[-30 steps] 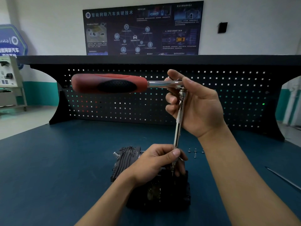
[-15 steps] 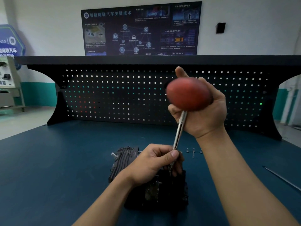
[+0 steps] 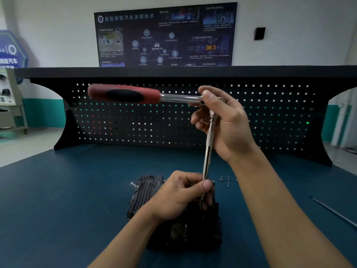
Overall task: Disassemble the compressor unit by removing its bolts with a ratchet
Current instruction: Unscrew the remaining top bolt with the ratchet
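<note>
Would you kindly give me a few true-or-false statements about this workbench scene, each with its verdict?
1. The right hand grips the ratchet at its head end. True.
2. The ratchet's red and black handle points to the person's right. False: it points to the left.
3. The left hand pinches the lower end of the extension bar over the compressor unit. True.
4. The loose bolts lie on the bench left of the compressor unit. False: they lie to its right.
5. A thin metal rod lies on the bench at the far right. True.
</note>
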